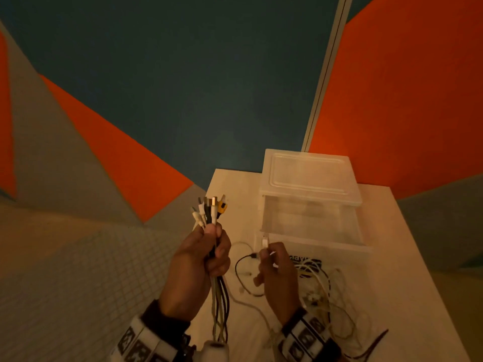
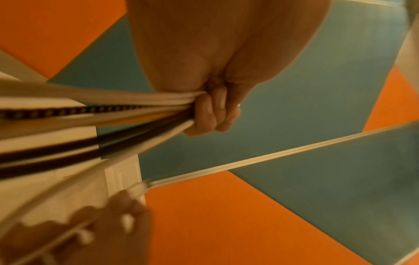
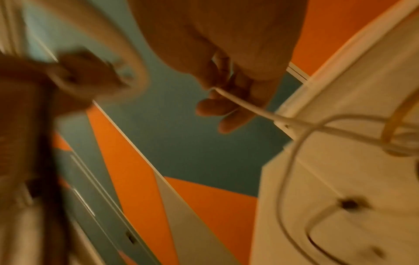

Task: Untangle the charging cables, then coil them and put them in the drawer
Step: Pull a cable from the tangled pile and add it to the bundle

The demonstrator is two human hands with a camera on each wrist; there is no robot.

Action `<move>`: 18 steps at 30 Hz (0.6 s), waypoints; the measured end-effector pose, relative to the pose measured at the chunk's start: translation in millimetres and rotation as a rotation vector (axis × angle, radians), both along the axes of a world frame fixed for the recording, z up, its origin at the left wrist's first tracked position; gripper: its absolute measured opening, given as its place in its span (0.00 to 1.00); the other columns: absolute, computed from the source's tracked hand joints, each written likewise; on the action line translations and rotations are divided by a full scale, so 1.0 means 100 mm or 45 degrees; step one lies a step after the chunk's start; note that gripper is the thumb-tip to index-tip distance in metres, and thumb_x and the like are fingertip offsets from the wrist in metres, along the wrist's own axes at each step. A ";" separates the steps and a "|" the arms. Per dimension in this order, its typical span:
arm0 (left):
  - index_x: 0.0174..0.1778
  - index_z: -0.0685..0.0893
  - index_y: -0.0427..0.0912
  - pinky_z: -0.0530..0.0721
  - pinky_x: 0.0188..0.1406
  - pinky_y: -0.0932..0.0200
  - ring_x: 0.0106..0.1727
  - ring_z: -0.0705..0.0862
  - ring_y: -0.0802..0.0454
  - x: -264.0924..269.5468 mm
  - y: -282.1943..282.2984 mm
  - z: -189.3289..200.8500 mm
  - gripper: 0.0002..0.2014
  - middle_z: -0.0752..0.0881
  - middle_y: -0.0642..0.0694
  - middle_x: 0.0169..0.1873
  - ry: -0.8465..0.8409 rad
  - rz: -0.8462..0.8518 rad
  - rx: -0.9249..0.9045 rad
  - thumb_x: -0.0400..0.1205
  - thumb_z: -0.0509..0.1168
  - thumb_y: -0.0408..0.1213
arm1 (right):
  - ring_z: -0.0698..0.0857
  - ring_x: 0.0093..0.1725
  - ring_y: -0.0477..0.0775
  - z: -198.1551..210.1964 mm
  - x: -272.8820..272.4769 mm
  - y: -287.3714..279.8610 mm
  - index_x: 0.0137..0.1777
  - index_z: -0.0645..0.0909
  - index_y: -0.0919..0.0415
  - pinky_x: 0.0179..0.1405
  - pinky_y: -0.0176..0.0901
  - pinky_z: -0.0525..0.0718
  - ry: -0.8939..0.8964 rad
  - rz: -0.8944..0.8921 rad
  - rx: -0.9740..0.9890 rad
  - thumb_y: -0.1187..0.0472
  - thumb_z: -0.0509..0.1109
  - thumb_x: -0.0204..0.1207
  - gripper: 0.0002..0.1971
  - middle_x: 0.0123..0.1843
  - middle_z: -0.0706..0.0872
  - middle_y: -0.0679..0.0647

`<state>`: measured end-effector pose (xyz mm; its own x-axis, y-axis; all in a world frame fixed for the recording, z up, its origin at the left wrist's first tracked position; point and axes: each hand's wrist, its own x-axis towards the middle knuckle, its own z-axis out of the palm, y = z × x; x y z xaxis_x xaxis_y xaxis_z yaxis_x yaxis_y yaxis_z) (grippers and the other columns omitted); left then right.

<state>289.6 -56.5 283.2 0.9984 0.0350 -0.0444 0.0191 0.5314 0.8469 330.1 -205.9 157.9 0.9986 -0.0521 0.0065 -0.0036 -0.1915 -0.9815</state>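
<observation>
Hands: your left hand (image 1: 194,267) is fisted round a bundle (image 1: 212,212), plugs fanned upward; your right hand (image 1: 277,273) pinches one white plug (image 1: 265,242).
Cables: loose tangle (image 1: 317,288) on the table (image 1: 407,296), right of your right hand.
Drawer: clear drawer (image 1: 313,226) pulled open behind the tangle.
Writing: dark label (image 1: 304,259) on the drawer front, partly hidden, unreadable.

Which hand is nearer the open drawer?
Right. The right hand, pinching a white plug, is just in front of the drawer; the left hand, gripping the cable bundle, is further left.
</observation>
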 end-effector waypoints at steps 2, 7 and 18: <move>0.43 0.72 0.38 0.63 0.22 0.61 0.23 0.58 0.55 0.04 -0.10 -0.01 0.09 0.69 0.44 0.29 0.001 0.020 0.047 0.84 0.57 0.40 | 0.75 0.25 0.49 0.40 -0.07 -0.13 0.45 0.76 0.50 0.26 0.55 0.81 -0.136 0.045 0.046 0.54 0.62 0.85 0.07 0.29 0.76 0.49; 0.44 0.73 0.38 0.65 0.25 0.60 0.25 0.63 0.54 0.12 -0.34 -0.02 0.10 0.73 0.44 0.31 0.037 0.075 0.162 0.86 0.57 0.41 | 0.79 0.37 0.46 0.92 -0.10 -0.33 0.51 0.79 0.48 0.37 0.38 0.78 -0.413 0.091 -0.088 0.53 0.62 0.84 0.04 0.40 0.80 0.46; 0.64 0.85 0.52 0.75 0.47 0.41 0.49 0.79 0.37 0.04 -0.77 0.07 0.17 0.84 0.26 0.51 0.045 0.042 0.318 0.83 0.59 0.49 | 0.88 0.45 0.46 1.43 -0.17 -0.23 0.44 0.86 0.52 0.37 0.44 0.89 -0.458 -0.017 0.156 0.68 0.75 0.74 0.08 0.41 0.89 0.43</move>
